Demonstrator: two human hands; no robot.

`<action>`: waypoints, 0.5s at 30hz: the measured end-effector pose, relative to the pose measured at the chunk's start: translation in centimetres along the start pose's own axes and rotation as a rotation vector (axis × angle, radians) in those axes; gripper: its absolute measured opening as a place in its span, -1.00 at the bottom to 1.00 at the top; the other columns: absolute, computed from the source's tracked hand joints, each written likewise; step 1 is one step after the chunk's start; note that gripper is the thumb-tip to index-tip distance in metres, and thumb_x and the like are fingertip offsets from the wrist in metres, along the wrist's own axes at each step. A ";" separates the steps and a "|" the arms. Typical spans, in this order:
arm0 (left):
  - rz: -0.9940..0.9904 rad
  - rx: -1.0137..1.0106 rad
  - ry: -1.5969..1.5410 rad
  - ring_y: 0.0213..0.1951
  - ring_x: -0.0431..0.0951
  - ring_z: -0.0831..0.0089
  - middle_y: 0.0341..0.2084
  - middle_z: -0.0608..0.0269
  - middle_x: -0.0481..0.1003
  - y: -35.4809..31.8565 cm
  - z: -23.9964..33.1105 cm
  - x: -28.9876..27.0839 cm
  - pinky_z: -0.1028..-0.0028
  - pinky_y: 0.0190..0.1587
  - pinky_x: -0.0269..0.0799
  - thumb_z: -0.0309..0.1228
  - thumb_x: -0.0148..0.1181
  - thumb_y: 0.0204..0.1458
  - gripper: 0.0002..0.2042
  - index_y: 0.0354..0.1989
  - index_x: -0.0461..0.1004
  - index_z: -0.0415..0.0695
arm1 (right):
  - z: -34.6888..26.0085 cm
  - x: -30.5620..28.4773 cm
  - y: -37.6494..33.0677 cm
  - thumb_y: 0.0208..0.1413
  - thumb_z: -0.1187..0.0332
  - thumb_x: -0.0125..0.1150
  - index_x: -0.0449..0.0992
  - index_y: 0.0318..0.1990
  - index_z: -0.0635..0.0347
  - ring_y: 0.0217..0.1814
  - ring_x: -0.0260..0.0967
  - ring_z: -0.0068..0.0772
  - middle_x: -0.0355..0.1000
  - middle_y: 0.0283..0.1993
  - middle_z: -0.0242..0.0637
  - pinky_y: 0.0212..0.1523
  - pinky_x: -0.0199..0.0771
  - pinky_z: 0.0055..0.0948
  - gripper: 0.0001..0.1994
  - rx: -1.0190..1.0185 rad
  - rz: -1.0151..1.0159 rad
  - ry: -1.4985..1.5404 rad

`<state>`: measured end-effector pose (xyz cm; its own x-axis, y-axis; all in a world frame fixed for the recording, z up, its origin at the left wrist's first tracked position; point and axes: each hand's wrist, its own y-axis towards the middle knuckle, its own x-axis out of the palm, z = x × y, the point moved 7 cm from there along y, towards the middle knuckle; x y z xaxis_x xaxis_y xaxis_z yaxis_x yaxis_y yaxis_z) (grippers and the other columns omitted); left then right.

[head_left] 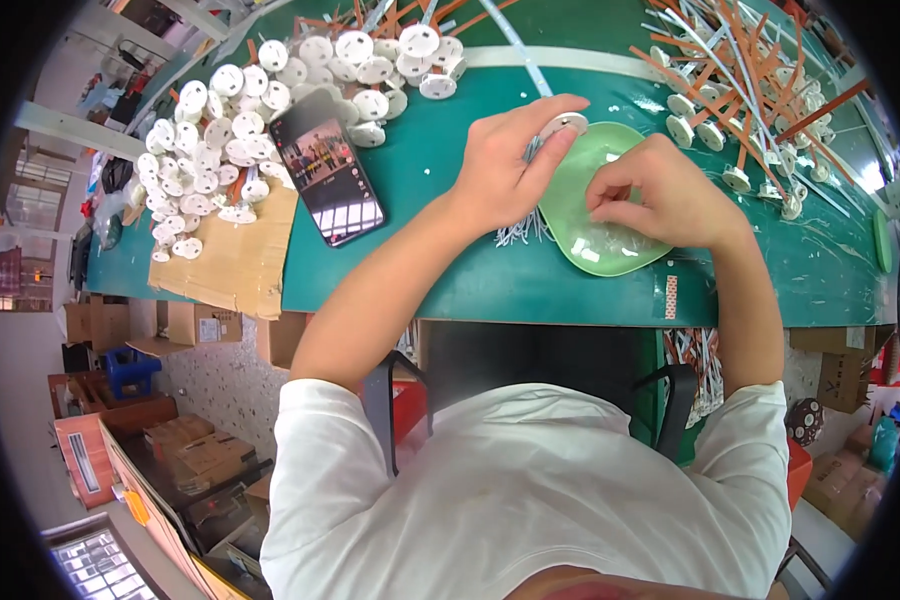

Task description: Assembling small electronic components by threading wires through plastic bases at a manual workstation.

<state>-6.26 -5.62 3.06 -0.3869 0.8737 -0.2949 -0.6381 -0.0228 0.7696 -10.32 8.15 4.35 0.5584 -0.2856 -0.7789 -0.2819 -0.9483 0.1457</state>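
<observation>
My left hand (510, 165) is closed on a small white round disc (564, 124), held between thumb and fingers over the left edge of a light green plate (588, 235). A pale blue-white strip (515, 45) runs from the far side toward that hand; whether it joins the disc is hidden. Above the plate my right hand (675, 195) has its thumb and fingertips pinched together. Anything between them is too small to make out. Small shiny whitish bits lie in the plate. Short grey-white strands (523, 230) stick out below my left hand, beside the plate.
Many white discs (210, 135) are heaped at the left, partly on cardboard (240, 260). A lit phone (328, 180) leans against them. More discs with brown and white strips (750, 110) pile at the far right. The green table's (450, 290) near edge lies before my body.
</observation>
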 end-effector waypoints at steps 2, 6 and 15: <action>-0.023 -0.017 0.005 -0.40 0.64 0.17 -0.39 0.07 0.62 0.3 0.1 0.1 0.36 -0.34 0.52 -0.47 0.20 0.14 -0.78 -0.04 0.56 -0.16 | -0.4 -0.2 0.0 -0.11 0.51 0.35 0.58 -0.44 0.31 -0.43 0.51 -0.23 0.53 -0.47 -0.20 -0.36 0.49 -0.40 -0.92 0.007 0.004 -0.016; -0.020 -0.135 -0.160 -0.36 0.67 0.33 -0.36 0.10 0.64 -0.2 -0.8 0.5 0.44 -0.26 0.56 -0.46 0.22 0.15 -0.79 -0.04 0.56 -0.17 | -0.8 -1.2 0.2 -0.06 0.54 0.38 0.62 -0.44 0.31 -0.43 0.51 -0.41 0.58 -0.41 -0.27 -0.38 0.46 -0.51 -0.95 0.037 0.240 0.088; 0.017 -0.340 -0.522 -0.21 0.61 0.56 -0.28 0.28 0.59 -0.4 0.3 0.1 0.53 -0.16 0.57 -0.60 0.34 0.05 -0.72 -0.04 0.54 -0.22 | 1.0 -1.8 -0.8 -0.02 0.57 0.43 0.63 -0.35 0.31 -0.48 0.40 -0.66 0.56 -0.43 -0.34 -0.44 0.37 -0.66 -0.92 0.183 0.581 0.514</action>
<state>-5.85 -5.41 2.86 -0.0775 0.9922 0.0979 -0.8441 -0.1175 0.5231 -11.84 9.57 5.00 0.5604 -0.7976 -0.2232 -0.7369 -0.6032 0.3051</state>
